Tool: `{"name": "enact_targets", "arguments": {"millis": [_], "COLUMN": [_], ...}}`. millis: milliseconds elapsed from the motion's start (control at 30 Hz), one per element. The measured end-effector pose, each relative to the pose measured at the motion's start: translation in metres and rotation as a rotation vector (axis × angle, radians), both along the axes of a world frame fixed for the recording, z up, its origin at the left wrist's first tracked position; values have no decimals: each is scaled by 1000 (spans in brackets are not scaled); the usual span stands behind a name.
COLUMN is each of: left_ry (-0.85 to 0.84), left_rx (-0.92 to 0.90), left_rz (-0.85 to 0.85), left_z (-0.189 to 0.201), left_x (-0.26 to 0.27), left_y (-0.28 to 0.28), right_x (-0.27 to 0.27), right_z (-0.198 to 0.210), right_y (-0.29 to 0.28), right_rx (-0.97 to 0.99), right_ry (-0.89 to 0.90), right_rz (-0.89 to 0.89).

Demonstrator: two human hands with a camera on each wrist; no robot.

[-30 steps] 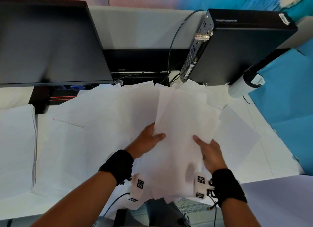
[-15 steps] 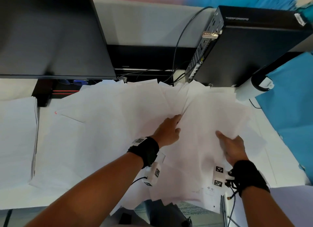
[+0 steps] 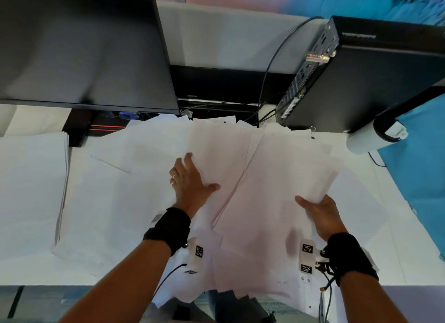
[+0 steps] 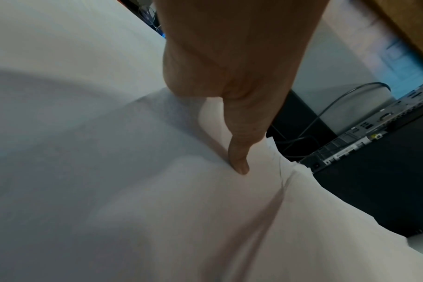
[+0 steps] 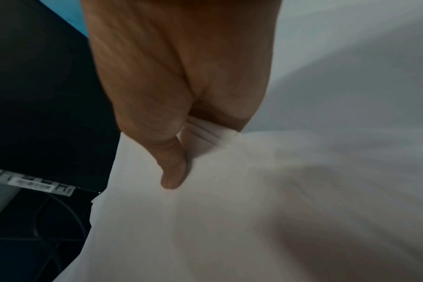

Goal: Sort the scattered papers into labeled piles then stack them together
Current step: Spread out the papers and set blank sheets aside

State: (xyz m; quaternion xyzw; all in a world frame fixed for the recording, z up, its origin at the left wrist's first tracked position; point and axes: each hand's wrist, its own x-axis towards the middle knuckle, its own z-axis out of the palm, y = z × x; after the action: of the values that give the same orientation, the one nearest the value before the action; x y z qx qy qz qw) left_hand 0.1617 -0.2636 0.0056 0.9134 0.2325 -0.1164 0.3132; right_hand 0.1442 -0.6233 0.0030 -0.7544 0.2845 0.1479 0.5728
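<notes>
Left hand [image 3: 190,183]: you're pinching papers [image 3: 277,178].
Right hand [image 3: 320,214]: gripping papers too.
Handling: likely floppy, slippery; support beneath, by your thumbs.

White, blank-looking papers [image 3: 115,202] lay loose and overlapping across the tabletop [image 3: 24,274], fanned at many angles, some overhanging its near edge. At the right a thick bundle [image 3: 284,178] of them was lifted off the spread, tilted and bowed. Its near right corner was pinched in the right grip [image 3: 322,214], thumb on top, with layered edges showing in the crook of the thumb. Just left of it a thinner sheaf [image 3: 216,151] was tucked under the bundle's edge. The left grip [image 3: 190,180] held its left side, thumb pressed on top. At the far left, apart from the spread, a squared-up stack [image 3: 31,190] lay flat.
</notes>
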Motion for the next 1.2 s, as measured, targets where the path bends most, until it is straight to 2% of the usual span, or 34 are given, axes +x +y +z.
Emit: {"name": "enact_targets", "arguments": {"millis": [133,200,333,400,500,667,833,933,1000,1067,1133,1200], "left_ry": [-200,-237,-157,-64,31,86,124,164,121,88,130,177], "left_rx": [-280,-399,-635,-706,-710,-716,-802,-731,-668,-698,-727,-724], "left_rz": [-29,14,191,156,22,-191,-132,-191,-123,-30,-77,-192], "left_z": [-5,-5,-3,-1,-3,2,6,5,4,8,14,15], "left_x": [0,1,9,12,15,15,11,8,7,5,1,0], "left_y": [14,18,19,16,3,-24,-41,-47,-48,-51,-58,-66], "right_x": [-10,-14,-21,-25,-29,-37,-44,-51,-56,-60,-64,-64], "right_z": [4,5,10,7,4,8,17,22,30,36,38,39], "right_y": [-7,-7,-4,0,8,17,14,9,3,-2,-2,3], "right_rx": [12,16,21,51,92,178,275,280,292,317,323,304], "right_ry": [18,16,-4,4,23,32,75,65,45,21,22,46], "right_rz": [67,65,-16,-20,-16,-22,-75,-73,-99,-126,-115,-80]}}
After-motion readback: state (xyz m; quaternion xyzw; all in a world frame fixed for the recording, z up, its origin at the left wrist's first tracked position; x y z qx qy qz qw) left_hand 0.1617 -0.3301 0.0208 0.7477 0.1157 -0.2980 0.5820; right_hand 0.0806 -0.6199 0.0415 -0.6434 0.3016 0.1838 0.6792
